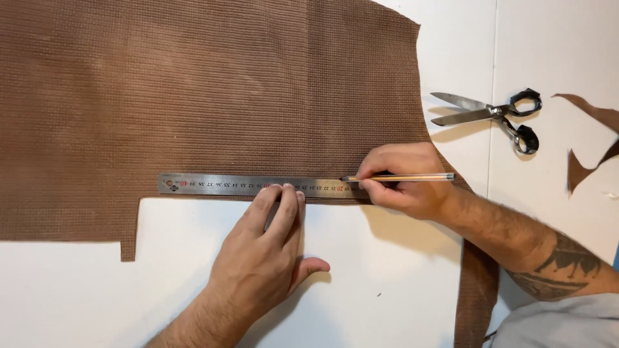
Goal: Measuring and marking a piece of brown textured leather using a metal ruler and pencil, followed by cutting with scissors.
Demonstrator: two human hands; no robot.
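Right hand: closed in a writing grip on a pencil, fingers curled round the shaft; the heel of the hand rests on the fabric at the right end of the ruler.
Left hand: flat and open, holding nothing; index and middle fingertips press on the lower edge of the ruler near its middle, while the palm and thumb lie on the bare bench below.
Pencil: lies nearly level, tip pointing left and touching the upper edge of the ruler just left of the right hand; its rear end projects to the right past the knuckles.
Ruler: long steel rule, lying level along the lower edge of the fabric, its right end hidden under the right hand.
Fabric: brown, ribbed-textured piece spread flat, covering the upper left of the view; a stepped cut-out shows at its lower left, and a narrow strip runs down at the lower right under the right forearm.
Scissors: large metal shears with black handles, blades partly open and pointing left, lying on the bench to the right of the fabric, well apart from both hands.
Scraps: brown offcuts at the far right edge.
Bench: white surface carrying all items.
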